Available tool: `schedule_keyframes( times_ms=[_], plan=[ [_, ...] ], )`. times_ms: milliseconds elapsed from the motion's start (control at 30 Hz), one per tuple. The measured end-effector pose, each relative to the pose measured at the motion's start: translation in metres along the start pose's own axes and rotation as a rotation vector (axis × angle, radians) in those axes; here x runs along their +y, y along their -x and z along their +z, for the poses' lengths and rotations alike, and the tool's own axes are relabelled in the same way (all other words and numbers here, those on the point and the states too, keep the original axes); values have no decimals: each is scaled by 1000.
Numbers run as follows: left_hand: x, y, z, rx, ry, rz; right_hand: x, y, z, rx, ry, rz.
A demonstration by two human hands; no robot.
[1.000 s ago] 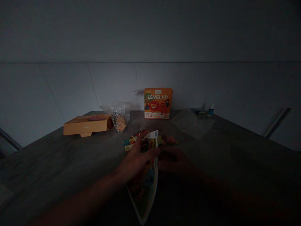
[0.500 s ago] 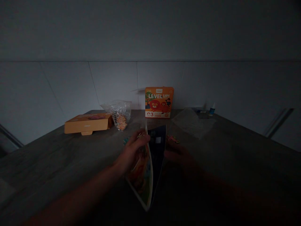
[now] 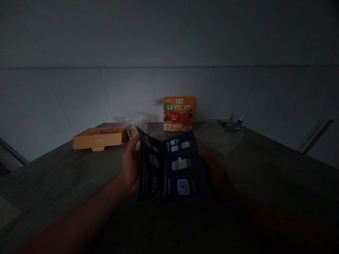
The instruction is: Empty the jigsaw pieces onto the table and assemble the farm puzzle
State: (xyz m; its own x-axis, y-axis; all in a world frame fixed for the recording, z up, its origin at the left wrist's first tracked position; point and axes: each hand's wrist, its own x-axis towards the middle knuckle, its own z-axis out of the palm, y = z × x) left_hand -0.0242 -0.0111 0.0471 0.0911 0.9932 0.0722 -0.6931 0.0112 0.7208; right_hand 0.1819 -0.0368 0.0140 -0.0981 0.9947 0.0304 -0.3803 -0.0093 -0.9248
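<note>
A dark blue booklet (image 3: 172, 176) is spread open above the grey table, its pages printed with small pictures and a square code. Along its left edge my left hand (image 3: 130, 165) is closed on the cover, thumb near the top corner. At the right edge, my right hand (image 3: 214, 171) grips the other side; it lies in deep shadow and its fingers are mostly hidden. Behind the booklet stands an upright orange box (image 3: 180, 114) with lions and the words "LEVEL UP!".
An orange carton (image 3: 99, 138) lies at the left, beside a clear bubble-wrap bag (image 3: 132, 123) partly covered by the booklet. To the right are a clear plastic sheet (image 3: 217, 137) and a small bottle (image 3: 239, 121). A white panelled wall (image 3: 127, 91) closes off the back.
The booklet has gone from nearly folded, with a colourful cover showing, to spread open on dark blue pages. My hands have moved apart, the left one leftward.
</note>
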Motion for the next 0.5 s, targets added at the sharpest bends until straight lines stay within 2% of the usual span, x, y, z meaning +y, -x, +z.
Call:
schedule_keyframes(
  times_ms=[67,100,233,267,367,500],
  plan=[
    [0,-2,-2,-41,3,33,-1,1,1,-12,-32,23],
    [0,-1,-2,-64,-5,3,-1,1,1,-11,-41,33],
    [-9,2,3,-90,-196,-284,1,0,0,-12,-32,18],
    [-12,2,3,-81,-293,-277,1,0,0,-12,-25,16],
    [-19,0,-1,-39,-558,-113,1,1,1,-34,-5,14],
    [-20,-5,-6,-29,-618,-76,4,3,2,-123,-4,18]
  ],
)
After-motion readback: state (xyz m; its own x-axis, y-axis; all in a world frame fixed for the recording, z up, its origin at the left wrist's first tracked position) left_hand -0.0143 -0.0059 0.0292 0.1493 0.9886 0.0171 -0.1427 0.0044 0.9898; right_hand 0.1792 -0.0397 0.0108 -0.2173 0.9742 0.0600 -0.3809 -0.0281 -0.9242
